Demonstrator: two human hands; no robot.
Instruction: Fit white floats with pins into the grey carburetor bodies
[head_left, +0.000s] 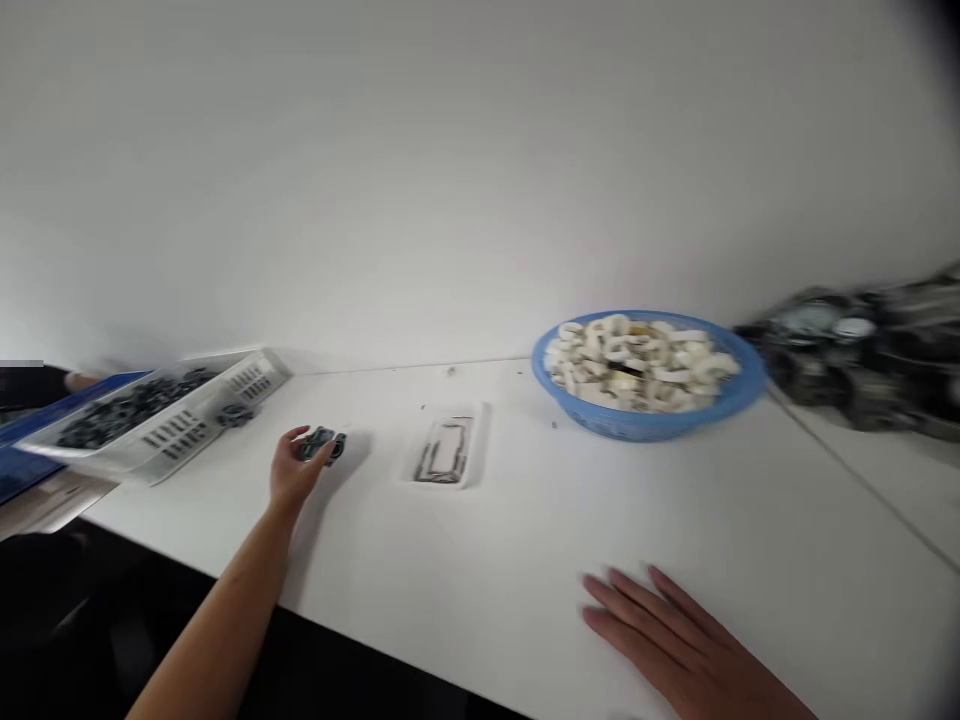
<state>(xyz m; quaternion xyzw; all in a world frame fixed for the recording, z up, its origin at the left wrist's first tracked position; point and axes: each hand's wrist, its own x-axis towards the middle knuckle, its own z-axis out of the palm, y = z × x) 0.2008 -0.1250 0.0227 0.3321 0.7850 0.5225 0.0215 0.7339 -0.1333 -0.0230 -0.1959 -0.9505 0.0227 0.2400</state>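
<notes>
Between the thumb and fingers of my left hand is a small dark grey-green part with a round opening, its exact kind blurred. The hand is raised above the white table, left of a small white tray with thin dark pieces lying along its inside. My right hand is stretched out over the table near the front edge, fingers spread and nothing in them. The blue basin lies beyond it, heaped with white ring-like pieces.
At the left a white slotted basket holds many small dark parts, and a similar dark part lies against its side. Blurred dark metallic objects are piled at the right, by a seam in the table. A wall rises behind.
</notes>
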